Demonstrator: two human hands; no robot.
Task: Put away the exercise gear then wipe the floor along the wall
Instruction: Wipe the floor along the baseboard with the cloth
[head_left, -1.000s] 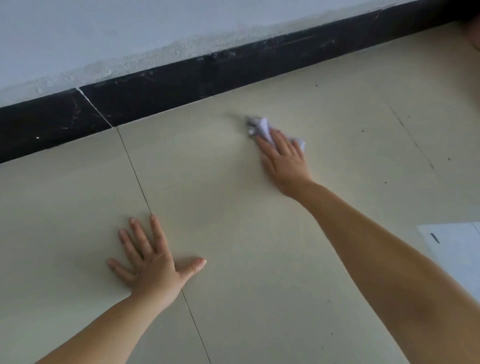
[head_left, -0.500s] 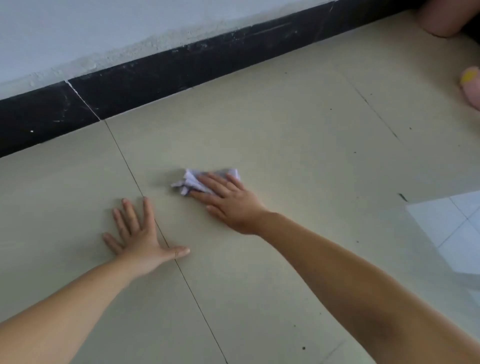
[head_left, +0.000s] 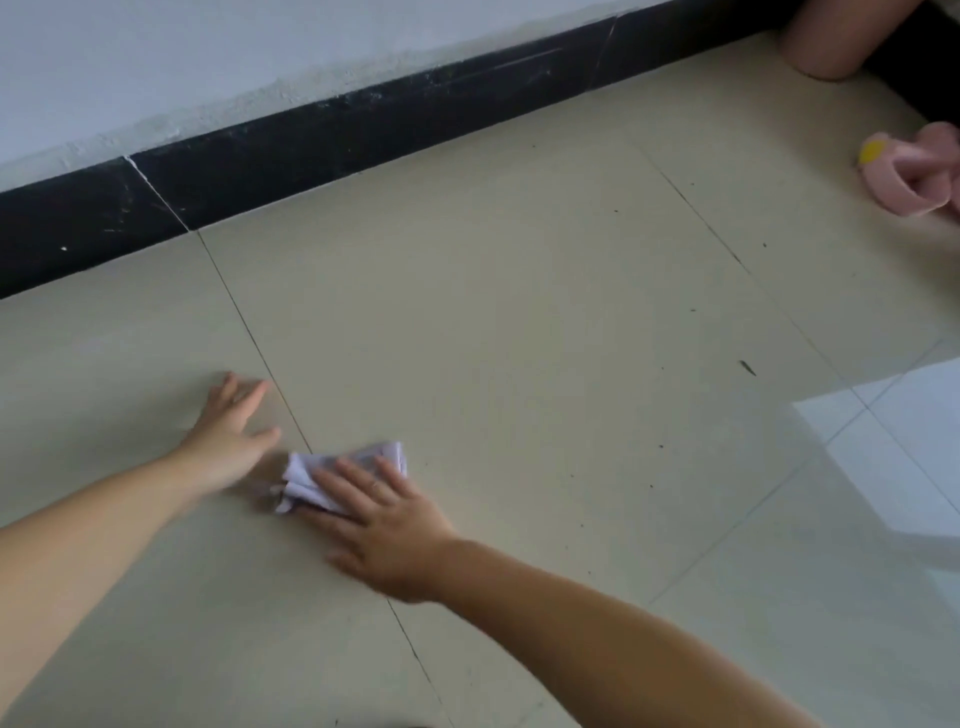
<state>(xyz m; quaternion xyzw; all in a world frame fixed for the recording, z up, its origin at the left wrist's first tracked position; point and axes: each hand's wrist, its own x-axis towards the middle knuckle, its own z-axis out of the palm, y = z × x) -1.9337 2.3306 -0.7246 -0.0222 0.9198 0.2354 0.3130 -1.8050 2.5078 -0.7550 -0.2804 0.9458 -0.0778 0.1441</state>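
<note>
A crumpled white cloth (head_left: 332, 470) lies on the beige tiled floor (head_left: 519, 338), well away from the black baseboard (head_left: 311, 150) under the white wall. My right hand (head_left: 382, 525) presses flat on the cloth with straight fingers. My left hand (head_left: 231, 431) rests palm down on the floor just left of the cloth, fingers spread. No exercise gear is in view.
A pink slipper (head_left: 909, 176) with a yellow spot sits at the far right. Another person's bare limb (head_left: 831, 41) rests by the baseboard at the top right. Small dark specks dot the tiles. Bright light reflects off the floor (head_left: 893, 452) at the right.
My right hand has dragged the cloth from near the baseboard back toward me, close to my left hand. The view has shifted, bringing the pink slipper and the other person's limb into sight.
</note>
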